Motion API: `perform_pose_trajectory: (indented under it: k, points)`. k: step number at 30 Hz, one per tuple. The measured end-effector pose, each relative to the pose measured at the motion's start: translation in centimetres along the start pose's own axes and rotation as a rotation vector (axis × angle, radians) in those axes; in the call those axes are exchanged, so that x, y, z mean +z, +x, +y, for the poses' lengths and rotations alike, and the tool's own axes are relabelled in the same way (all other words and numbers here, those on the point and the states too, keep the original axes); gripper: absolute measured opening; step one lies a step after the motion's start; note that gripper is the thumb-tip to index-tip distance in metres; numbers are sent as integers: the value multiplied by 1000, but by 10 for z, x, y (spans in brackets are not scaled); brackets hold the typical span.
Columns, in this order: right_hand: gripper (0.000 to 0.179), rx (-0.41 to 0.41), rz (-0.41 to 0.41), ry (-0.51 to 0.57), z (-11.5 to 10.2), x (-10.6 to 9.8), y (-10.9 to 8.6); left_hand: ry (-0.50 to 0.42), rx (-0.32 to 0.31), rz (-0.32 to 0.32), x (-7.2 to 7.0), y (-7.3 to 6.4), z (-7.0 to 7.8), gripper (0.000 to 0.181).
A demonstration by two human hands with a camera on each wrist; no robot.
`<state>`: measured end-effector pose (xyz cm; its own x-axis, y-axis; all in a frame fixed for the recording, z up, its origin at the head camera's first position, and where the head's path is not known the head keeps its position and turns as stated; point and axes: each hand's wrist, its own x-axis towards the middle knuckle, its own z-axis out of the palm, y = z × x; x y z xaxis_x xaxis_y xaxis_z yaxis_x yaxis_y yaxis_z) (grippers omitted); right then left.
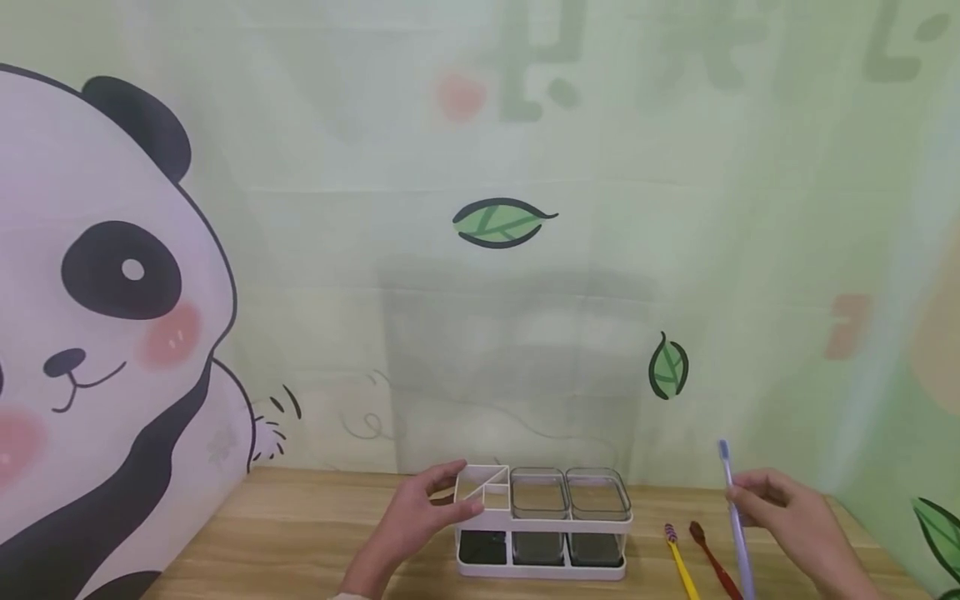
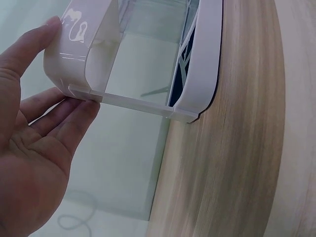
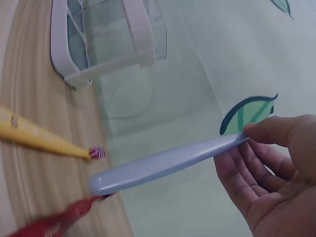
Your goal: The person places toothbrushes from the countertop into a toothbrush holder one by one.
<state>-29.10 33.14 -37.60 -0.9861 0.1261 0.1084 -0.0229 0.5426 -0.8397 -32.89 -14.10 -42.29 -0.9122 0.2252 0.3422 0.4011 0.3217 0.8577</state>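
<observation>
A white two-tier toothbrush holder stands on the wooden table, with a divided compartment at its left and two clear cups beside that. My left hand grips the upper left end of the holder, thumb on one face and fingers underneath in the left wrist view. At the right, my right hand pinches a lavender toothbrush near its neck, bristle head up and handle slanting down. Below it lie a yellow toothbrush and a red toothbrush on the table, heads pointing away from me.
The wooden table meets a pale green cloth backdrop right behind the holder. Printed on the cloth are a panda at the left and several leaves. The cloth also closes in the right side.
</observation>
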Motion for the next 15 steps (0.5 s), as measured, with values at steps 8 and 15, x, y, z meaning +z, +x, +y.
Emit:
perform_pose_trajectory:
  k: [8, 15]
  points:
    - [53, -55, 29, 55, -22, 12, -3, -7, -1, -1, 0, 0, 0, 72]
    - [55, -143, 49, 38, -37, 18, -1, -1, 5, -1, 0, 1, -2, 73]
